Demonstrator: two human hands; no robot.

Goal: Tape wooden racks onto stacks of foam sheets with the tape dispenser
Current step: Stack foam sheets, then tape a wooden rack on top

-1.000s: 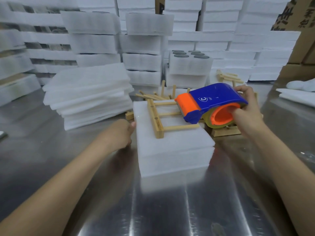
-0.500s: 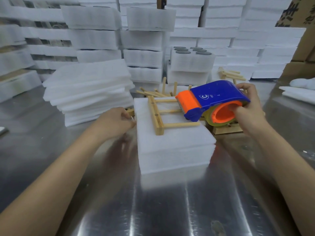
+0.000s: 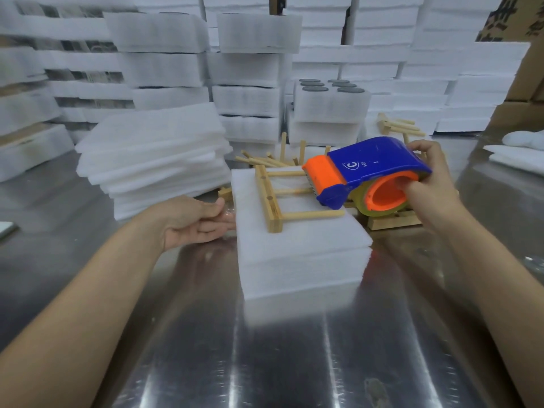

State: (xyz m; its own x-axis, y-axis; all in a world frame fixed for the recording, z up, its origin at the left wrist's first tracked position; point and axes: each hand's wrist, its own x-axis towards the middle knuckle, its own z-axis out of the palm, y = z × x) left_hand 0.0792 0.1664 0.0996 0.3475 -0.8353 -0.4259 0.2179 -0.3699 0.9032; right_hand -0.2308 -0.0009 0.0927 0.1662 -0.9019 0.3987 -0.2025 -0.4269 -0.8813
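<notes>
A small stack of white foam sheets [image 3: 297,254] stands on the metal table in front of me. A wooden rack [image 3: 272,198] lies flat on its top, rail to the left, dowels pointing right. My right hand [image 3: 432,187] grips the blue and orange tape dispenser [image 3: 368,172] and holds it over the rack's right end, orange mouth facing left. My left hand [image 3: 194,222] lies flat against the stack's left side, fingers stretched out together, with a bit of clear tape under the fingertips.
A loose pile of foam sheets [image 3: 153,154] sits at the left. More wooden racks [image 3: 273,157] lie behind the stack and under the dispenser. Walls of foam blocks [image 3: 253,66] fill the back. Cardboard boxes [image 3: 518,92] stand at the right. The steel table [image 3: 265,363] stretches toward me.
My left hand has opened from a loose fist into a flat palm pressed on the stack's left side. The dispenser has stayed almost still above the rack.
</notes>
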